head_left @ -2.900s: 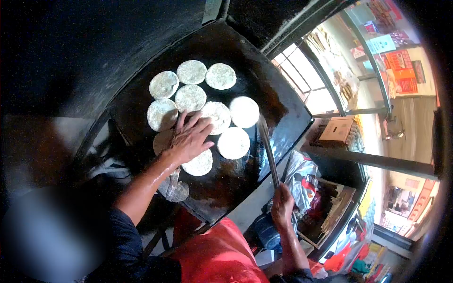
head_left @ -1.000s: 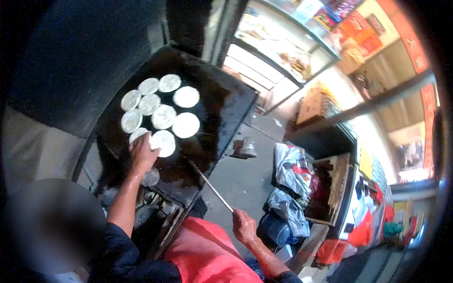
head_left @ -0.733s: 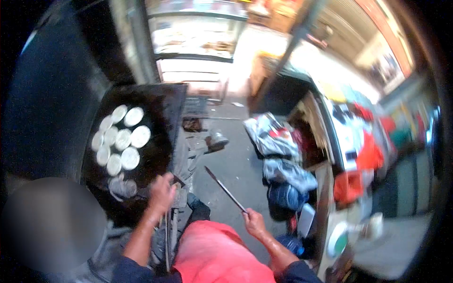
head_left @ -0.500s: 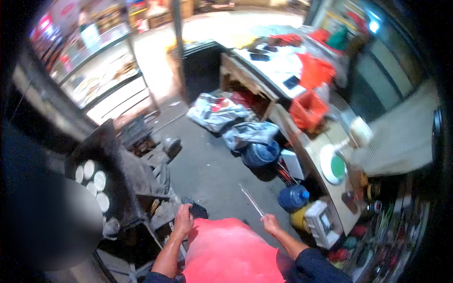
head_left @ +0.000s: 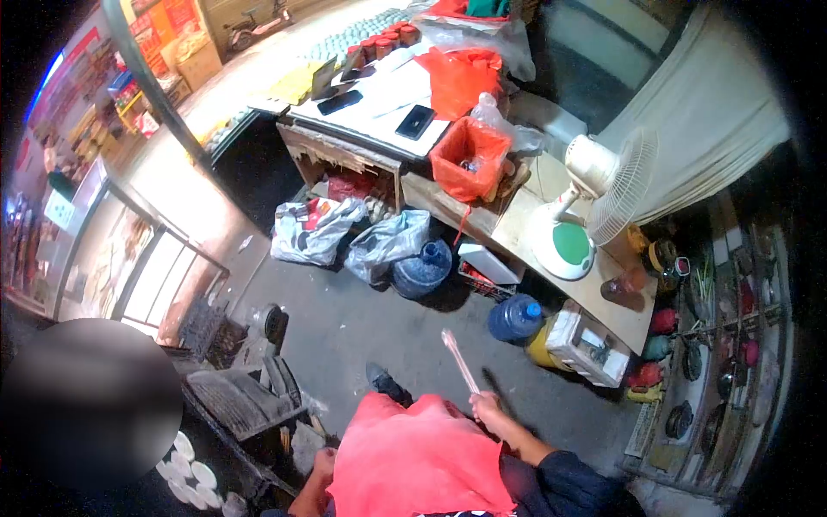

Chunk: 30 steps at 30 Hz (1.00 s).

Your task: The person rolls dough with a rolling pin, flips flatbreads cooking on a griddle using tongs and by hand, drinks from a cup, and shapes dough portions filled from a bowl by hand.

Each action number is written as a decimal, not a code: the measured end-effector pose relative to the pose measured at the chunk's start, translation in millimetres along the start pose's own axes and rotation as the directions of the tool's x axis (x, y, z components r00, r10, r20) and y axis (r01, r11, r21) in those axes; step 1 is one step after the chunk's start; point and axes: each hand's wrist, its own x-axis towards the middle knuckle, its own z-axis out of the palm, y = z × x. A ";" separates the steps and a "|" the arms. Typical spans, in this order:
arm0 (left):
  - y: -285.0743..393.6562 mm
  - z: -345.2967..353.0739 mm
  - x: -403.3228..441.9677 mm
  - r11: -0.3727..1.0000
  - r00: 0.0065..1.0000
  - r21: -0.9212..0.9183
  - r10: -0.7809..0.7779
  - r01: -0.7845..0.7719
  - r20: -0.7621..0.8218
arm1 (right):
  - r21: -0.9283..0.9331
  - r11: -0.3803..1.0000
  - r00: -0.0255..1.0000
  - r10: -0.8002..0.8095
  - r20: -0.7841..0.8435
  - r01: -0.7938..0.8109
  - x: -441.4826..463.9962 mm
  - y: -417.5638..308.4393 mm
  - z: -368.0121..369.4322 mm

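My right hand [head_left: 488,407] is closed around the handle end of a pair of tongs [head_left: 459,360], long and slim, pointing forward over the grey floor. My left hand [head_left: 324,463] hangs low beside the pink apron [head_left: 413,452], its fingers curled and partly hidden; nothing shows in it. On the dark griddle at the lower left lie several round white flat dough pieces [head_left: 204,473], and the left hand is apart from them.
A table with phones [head_left: 415,122] and an orange-lined bin [head_left: 470,158] stands ahead. To its right is a white fan [head_left: 564,240] on a counter. Water jugs [head_left: 515,318], grey bags [head_left: 317,231] and a foam box [head_left: 589,344] sit on the floor. A rack [head_left: 719,370] stands at right.
My view has turned right, so the table, fan and rack shift left. The griddle drops lower in view. My left hand has lowered beside the apron; the tongs stay in my right hand.
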 end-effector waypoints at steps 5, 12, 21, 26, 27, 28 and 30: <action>150.4 -62.6 18.2 0.995 0.996 -0.078 -0.074 0.069 -0.058 | 0.178 0.941 0.953 -0.299 0.044 0.286 13.8 -136.6 46.3; 155.9 -70.5 95.5 0.986 0.991 -0.132 0.089 -0.102 -0.101 | 0.519 0.716 0.817 -0.574 0.056 0.467 32.3 -357.9 67.9; 139.8 5.3 82.0 0.972 0.998 -0.230 -0.040 0.049 0.046 | -0.382 0.560 0.678 -0.580 0.452 0.735 65.0 -257.9 69.4; 196.4 37.0 56.6 0.997 0.982 -0.054 -0.055 0.046 -0.178 | -0.555 0.380 0.662 -0.267 0.700 0.740 64.2 -206.1 11.0; 225.6 37.9 47.1 0.999 0.980 0.004 -0.033 0.035 -0.195 | -0.573 0.408 0.683 -0.202 0.702 0.710 63.4 -207.4 -1.5; 242.6 43.8 38.7 0.998 0.978 0.063 -0.014 0.028 -0.207 | -0.565 0.412 0.674 -0.193 0.713 0.716 74.6 -199.0 -16.6; 239.1 69.5 39.6 0.999 0.956 0.046 0.041 -0.029 -0.290 | -0.486 0.535 0.640 -0.142 0.755 0.692 107.3 -173.4 -47.8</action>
